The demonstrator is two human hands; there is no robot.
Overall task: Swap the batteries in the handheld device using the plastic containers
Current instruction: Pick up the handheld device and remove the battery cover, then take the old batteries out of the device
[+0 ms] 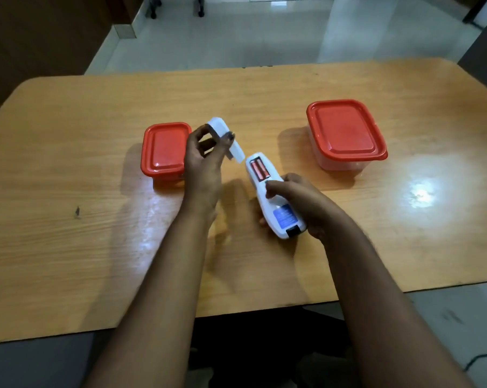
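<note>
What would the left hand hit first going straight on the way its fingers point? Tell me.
Probably nothing on the table: the left hand, holding the battery cover, points up-forward, passing beside the small container. Depth unclear.

Bare tabletop runs along the whole near edge of the orange-brown wooden table, crossed only by the 2 forearms. The far strip is open from left to right too. 2 obstacles stand at mid-depth: the small red-lidded plastic container at left centre and the larger red-lidded clear plastic container at right, well apart. Between them the left hand with the white battery cover and the right hand around the white handheld device fill the gap. The left hand sits just beside the small container.
</note>
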